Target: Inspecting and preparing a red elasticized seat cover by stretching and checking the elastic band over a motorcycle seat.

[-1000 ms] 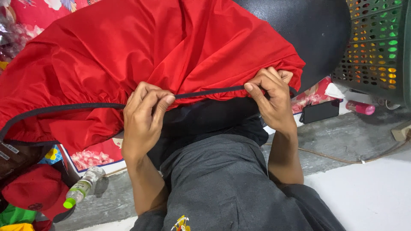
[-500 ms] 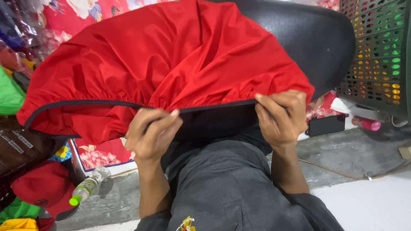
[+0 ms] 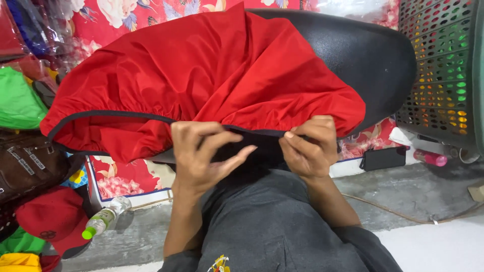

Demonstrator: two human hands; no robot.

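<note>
A red fabric cover (image 3: 217, 75) with a black elastic hem (image 3: 116, 116) is draped over a black padded seat (image 3: 373, 55) that rests on my lap. My right hand (image 3: 307, 148) pinches the hem at the seat's near edge, under the cover's right corner. My left hand (image 3: 201, 156) is just left of it, thumb and upper fingers at the hem, the other fingers spread loosely below. My grey trousers (image 3: 267, 226) fill the lower middle.
A green perforated basket (image 3: 443, 65) stands at the right. A black wallet (image 3: 384, 157) and a pink tube (image 3: 429, 157) lie on the floor beside it. A clear bottle with a green cap (image 3: 103, 221), a red cap (image 3: 53, 216) and a brown bag (image 3: 30, 166) sit at the left.
The view tipped up and the seat with its cover now sits higher. My hands have come closer together along the hem, and my left hand's lower fingers have loosened and spread.
</note>
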